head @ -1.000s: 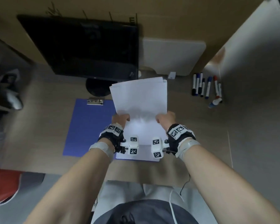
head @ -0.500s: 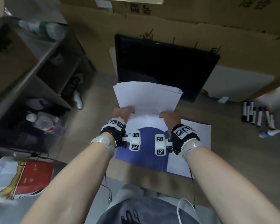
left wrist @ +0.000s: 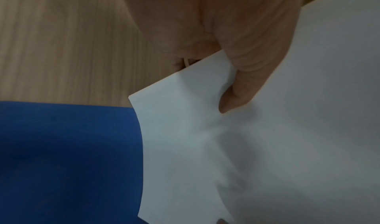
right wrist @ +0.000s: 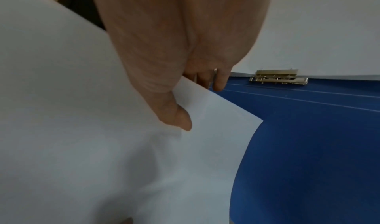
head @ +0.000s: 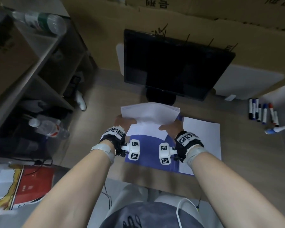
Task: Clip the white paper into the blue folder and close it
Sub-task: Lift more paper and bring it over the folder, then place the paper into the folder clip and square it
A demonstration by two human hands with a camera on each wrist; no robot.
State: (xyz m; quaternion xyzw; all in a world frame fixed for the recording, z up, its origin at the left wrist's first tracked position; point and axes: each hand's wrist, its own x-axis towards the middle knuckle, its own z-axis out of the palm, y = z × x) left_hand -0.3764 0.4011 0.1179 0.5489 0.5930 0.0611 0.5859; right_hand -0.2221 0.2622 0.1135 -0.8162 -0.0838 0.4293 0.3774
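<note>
A thin stack of white paper sheets (head: 149,118) is pinched at its near corners, thumbs on top, by the left hand (head: 123,122) and the right hand (head: 172,127). The stack is held above the open blue plastic folder (head: 147,150), whose brass spring clip (right wrist: 278,78) lies just beyond the right fingertips (right wrist: 220,84). The sheets are best squared first, then their edge slid fully under the raised clip.
</note>
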